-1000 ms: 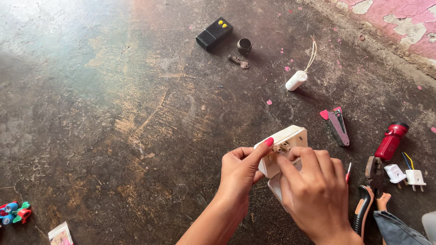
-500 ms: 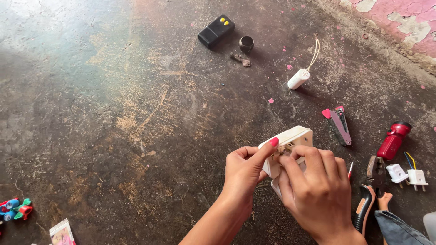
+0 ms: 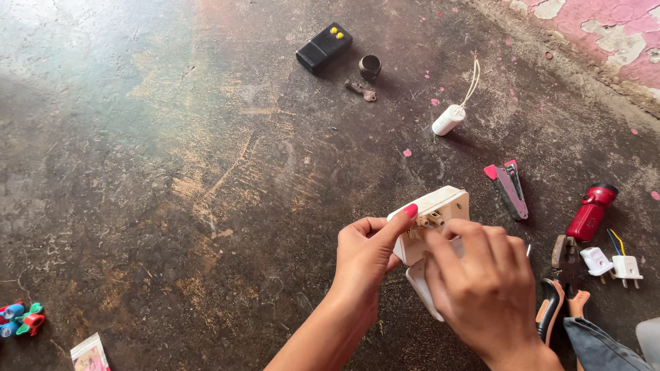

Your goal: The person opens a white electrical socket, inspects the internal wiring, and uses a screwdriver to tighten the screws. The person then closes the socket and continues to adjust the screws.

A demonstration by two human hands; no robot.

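left hand (image 3: 368,251) + right hand (image 3: 485,292) grip white socket box (image 3: 440,209) | pliers (image 3: 560,278) beside

A black box (image 3: 324,47), white capacitor (image 3: 448,119) and red torch (image 3: 590,211) lie on the floor.

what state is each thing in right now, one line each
white switch box: opened, insides showing, held off the floor
left hand: gripping the box
right hand: fingers on the box
pliers: lying on floor
red torch: lying on its side
white capacitor: lying loose, wires free

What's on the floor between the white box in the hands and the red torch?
In the head view, a small red-handled tool lies between the white box and the red torch.
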